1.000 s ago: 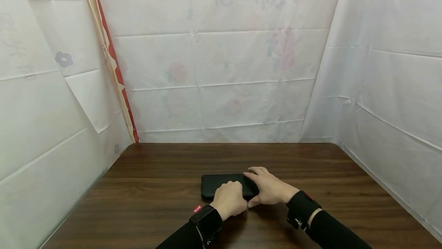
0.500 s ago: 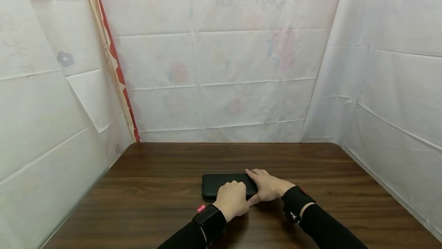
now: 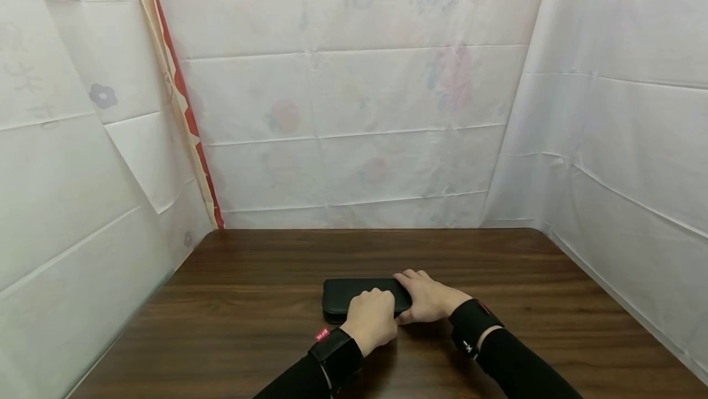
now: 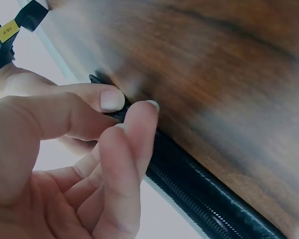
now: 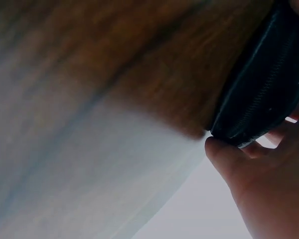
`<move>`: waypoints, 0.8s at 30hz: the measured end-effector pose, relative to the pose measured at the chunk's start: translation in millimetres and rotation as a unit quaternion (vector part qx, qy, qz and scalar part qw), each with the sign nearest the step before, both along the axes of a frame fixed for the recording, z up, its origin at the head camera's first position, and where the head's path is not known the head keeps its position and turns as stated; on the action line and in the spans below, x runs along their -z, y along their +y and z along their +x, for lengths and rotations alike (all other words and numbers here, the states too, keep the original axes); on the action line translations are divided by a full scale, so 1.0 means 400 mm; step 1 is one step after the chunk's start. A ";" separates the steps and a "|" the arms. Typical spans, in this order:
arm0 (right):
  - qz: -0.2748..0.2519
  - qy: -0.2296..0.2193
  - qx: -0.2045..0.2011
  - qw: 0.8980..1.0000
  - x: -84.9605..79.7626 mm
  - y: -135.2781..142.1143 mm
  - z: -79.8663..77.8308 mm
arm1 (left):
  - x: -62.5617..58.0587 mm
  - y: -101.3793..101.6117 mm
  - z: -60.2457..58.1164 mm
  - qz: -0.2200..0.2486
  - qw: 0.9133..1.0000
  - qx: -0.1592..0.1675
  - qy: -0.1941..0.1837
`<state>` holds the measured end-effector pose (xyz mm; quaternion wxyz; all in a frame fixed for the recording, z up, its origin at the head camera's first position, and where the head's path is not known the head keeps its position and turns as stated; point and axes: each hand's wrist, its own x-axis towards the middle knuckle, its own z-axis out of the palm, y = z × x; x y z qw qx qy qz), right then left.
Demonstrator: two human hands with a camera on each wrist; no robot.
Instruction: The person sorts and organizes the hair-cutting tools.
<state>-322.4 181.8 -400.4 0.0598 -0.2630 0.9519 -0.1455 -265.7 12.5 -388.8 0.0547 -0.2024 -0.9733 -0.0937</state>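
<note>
A black zip wallet lies flat on the wooden table, long side towards me. My left hand, fingers curled, is at its near edge by the right corner. In the left wrist view, thumb and index finger of the left hand pinch at the end of the zipper; the zipper pull is hidden between them. My right hand grips the wallet's right end, fingers over the far side and thumb at the near corner. The right wrist view shows the right thumb against that end, beside the zipper, whose teeth look joined.
The brown wooden table extends around the wallet. White sheets with faint prints hang behind it and along the left and right sides. Both wrists wear black camera straps.
My right hand has come slightly left and closed in around the wallet's right end. The left hand moved a little up and right at first, then stayed. The wallet is nearly still.
</note>
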 end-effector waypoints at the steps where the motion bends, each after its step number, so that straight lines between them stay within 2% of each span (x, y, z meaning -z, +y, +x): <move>1: 0.000 -0.002 0.000 1.000 -0.001 -0.001 0.000 | 0.000 0.001 -0.001 -0.002 1.000 0.000 0.000; 8: 0.015 -0.008 0.002 1.000 -0.005 -0.008 -0.009 | 0.001 0.000 -0.001 0.003 1.000 -0.012 0.011; 15: 0.011 -0.002 0.003 1.000 -0.004 -0.010 -0.012 | 0.000 -0.001 -0.002 0.015 1.000 -0.015 0.016; 24: 0.006 -0.015 0.007 1.000 -0.009 -0.011 -0.008 | -0.002 -0.001 0.004 0.039 0.999 -0.018 0.020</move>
